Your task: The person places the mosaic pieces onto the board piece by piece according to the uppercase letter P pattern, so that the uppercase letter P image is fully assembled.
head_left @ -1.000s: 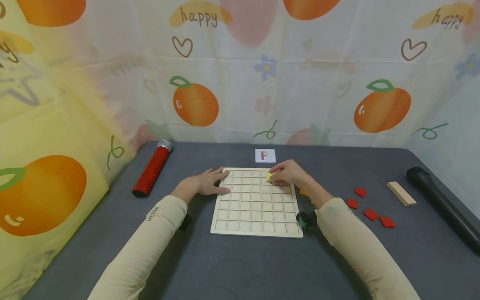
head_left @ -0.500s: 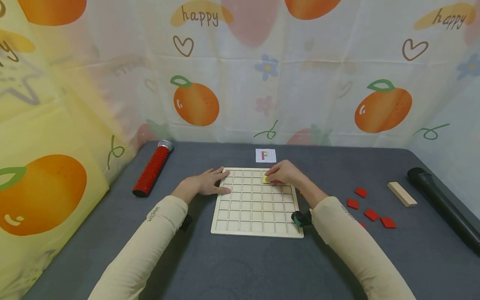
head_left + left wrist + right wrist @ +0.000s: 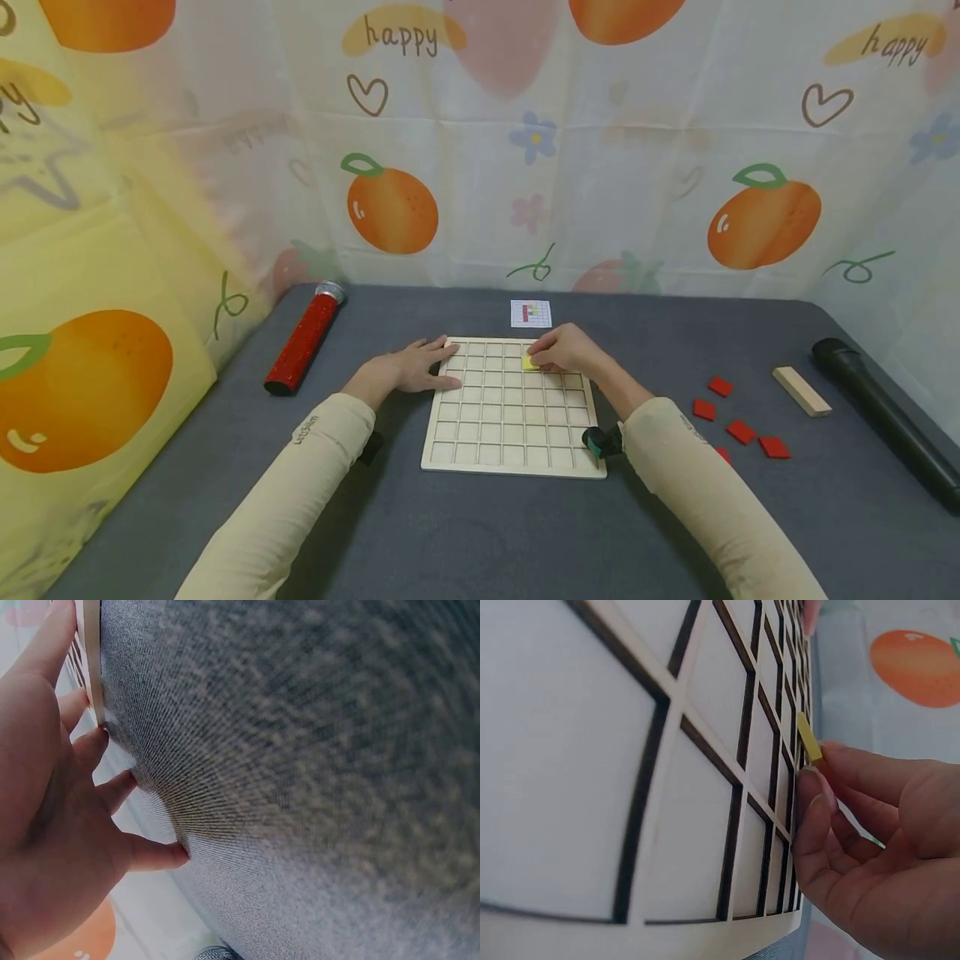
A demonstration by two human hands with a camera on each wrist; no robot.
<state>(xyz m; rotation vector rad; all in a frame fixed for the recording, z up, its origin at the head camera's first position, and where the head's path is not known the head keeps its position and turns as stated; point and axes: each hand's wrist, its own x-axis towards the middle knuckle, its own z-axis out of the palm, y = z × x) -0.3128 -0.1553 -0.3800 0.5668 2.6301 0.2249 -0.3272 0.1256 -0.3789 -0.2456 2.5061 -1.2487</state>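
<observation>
A pale wooden grid board (image 3: 513, 472) lies on the dark grey table. My left hand (image 3: 411, 367) rests at its left edge with fingers spread; in the left wrist view the left hand (image 3: 60, 802) has its thumb and some fingers along the board's edge and others on the cloth. Over the board's upper right part, my right hand (image 3: 572, 350) pinches a yellow square tile (image 3: 528, 363). In the right wrist view the yellow tile (image 3: 808, 739) stands tilted at the grid ribs, between thumb and fingers of the right hand (image 3: 885, 832).
A small printed card (image 3: 531, 313) lies behind the board. To the right are several red tiles (image 3: 741, 431), a wooden block (image 3: 802, 391) and a black cylindrical object (image 3: 885, 425). A red glittery microphone (image 3: 303, 342) lies at the left. A patterned cloth (image 3: 480, 167) hangs behind.
My right hand has moved slightly left over the board with the yellow tile, mostly in the first half second. The left hand has stayed in place.
</observation>
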